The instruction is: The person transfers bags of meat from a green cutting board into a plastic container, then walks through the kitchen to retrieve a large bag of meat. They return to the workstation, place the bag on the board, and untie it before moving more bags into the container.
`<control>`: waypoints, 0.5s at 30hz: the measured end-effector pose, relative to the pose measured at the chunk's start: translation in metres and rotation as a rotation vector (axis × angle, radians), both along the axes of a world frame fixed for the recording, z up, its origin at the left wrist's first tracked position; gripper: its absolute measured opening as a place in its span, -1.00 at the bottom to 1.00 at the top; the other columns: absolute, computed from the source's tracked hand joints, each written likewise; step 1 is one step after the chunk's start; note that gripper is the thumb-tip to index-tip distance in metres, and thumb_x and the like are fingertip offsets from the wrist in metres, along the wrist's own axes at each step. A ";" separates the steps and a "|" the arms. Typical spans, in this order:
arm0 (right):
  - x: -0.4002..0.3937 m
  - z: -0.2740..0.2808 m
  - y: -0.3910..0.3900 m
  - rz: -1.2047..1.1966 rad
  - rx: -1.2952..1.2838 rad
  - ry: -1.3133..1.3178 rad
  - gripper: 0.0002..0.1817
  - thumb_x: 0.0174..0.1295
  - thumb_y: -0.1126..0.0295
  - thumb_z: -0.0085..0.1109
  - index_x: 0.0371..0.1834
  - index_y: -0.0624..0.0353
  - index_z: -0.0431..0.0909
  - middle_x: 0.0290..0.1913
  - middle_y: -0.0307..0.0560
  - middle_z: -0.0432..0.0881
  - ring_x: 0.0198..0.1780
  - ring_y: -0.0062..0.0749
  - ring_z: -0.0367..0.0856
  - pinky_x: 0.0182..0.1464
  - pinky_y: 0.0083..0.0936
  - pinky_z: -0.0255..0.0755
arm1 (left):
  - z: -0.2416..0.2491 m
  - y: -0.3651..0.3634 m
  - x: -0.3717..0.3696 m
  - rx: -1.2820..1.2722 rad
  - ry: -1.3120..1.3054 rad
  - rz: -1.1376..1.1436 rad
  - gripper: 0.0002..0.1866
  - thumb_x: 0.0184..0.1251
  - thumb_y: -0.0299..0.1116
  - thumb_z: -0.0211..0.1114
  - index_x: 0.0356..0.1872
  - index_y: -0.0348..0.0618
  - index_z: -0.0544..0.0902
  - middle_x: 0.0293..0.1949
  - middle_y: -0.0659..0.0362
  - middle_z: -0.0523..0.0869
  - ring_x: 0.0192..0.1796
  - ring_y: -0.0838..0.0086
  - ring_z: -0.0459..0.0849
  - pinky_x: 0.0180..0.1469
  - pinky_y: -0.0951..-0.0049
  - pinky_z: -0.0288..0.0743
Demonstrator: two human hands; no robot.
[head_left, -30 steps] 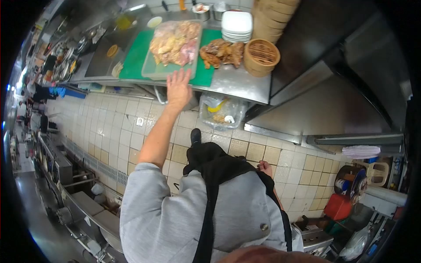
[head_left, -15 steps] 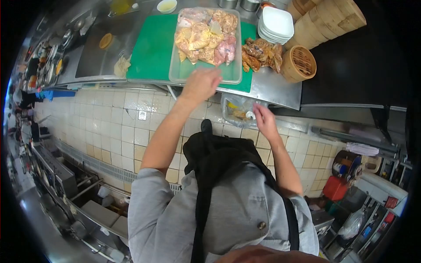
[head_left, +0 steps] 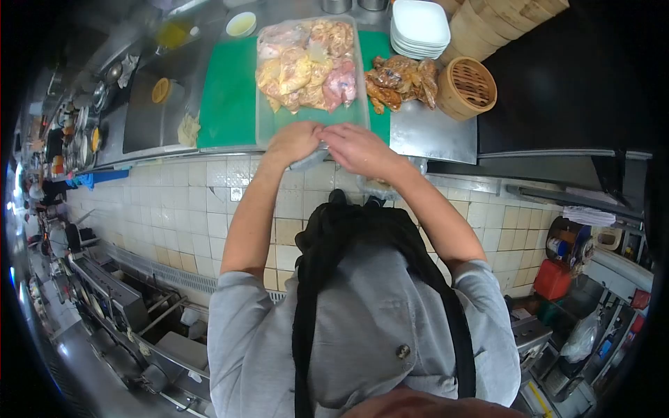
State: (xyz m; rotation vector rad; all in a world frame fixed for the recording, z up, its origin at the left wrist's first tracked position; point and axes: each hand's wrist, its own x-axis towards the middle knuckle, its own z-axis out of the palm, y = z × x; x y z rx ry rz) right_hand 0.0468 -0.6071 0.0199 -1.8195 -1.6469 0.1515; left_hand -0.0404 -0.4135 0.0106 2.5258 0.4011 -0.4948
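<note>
My left hand (head_left: 294, 142) and my right hand (head_left: 354, 148) meet at the near edge of a clear plastic tub (head_left: 263, 129), fingertips together and closed. A translucent, plastic-looking piece (head_left: 310, 160) hangs just below them; what the fingers pinch is too small to make out. Several bags of pale and pink raw meat (head_left: 296, 70) fill the tub's far part. Under the tub lies a green cutting board (head_left: 226, 97). Bagged browned meat (head_left: 401, 78) rests to its right.
Stacked white square plates (head_left: 420, 28) and bamboo steamers (head_left: 468, 87) stand at the right. A small bowl (head_left: 241, 24) is behind the board. At the left are a yellow-lidded container (head_left: 162, 90) and a crumpled cloth (head_left: 188, 130). A lined bin (head_left: 380, 187) is below the counter edge, partly hidden.
My right hand has moved up and left from beside the bin to meet my left hand, which has shifted slightly left and down. The view has shifted, and the bin is now mostly covered.
</note>
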 end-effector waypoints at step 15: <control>0.017 -0.031 0.004 -0.039 -0.254 -0.018 -0.69 0.23 0.47 0.20 0.05 0.19 0.60 -0.07 0.01 0.68 0.03 -0.04 0.64 0.08 -0.12 0.51 | -0.021 0.037 0.056 0.523 -0.547 -0.950 -0.52 0.34 -0.33 0.17 0.31 0.04 0.59 0.49 0.21 0.44 0.56 0.37 0.32 0.61 0.17 0.11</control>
